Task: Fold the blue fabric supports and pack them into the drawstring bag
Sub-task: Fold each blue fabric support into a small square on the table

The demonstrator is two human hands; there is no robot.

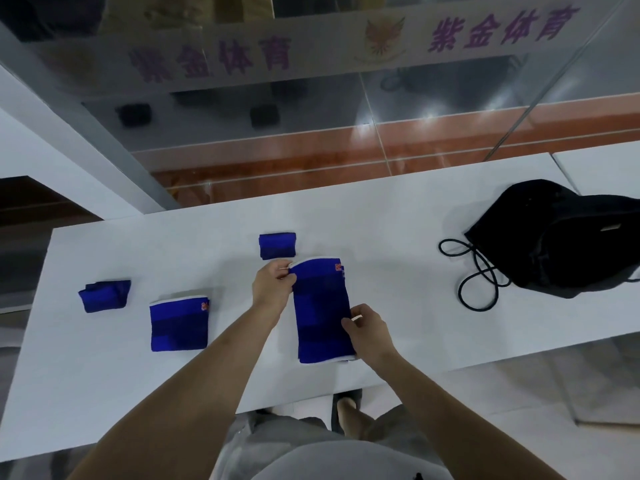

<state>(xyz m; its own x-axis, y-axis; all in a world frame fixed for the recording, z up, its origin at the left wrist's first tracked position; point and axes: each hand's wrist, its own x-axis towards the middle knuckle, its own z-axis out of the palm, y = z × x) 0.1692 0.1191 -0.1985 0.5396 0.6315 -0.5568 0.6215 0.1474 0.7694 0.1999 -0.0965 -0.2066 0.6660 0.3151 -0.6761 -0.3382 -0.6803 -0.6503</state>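
A long blue fabric support (pixel 322 313) with white trim lies flat at the middle of the white table (pixel 381 244). My left hand (pixel 272 284) pinches its far left corner. My right hand (pixel 369 329) pinches its right edge near the front end. A small folded blue support (pixel 277 245) sits just behind it. Another folded one (pixel 105 295) lies at the far left, and a wider blue support (pixel 179 324) lies flat beside it. The black drawstring bag (pixel 561 237) rests at the table's right end, its cord (pixel 479 275) looped toward the middle.
A glass wall with purple lettering stands behind the table. The table's near edge runs just in front of my legs, and a foot in a sandal (pixel 346 410) shows below it. A second white surface (pixel 599 164) adjoins at the far right.
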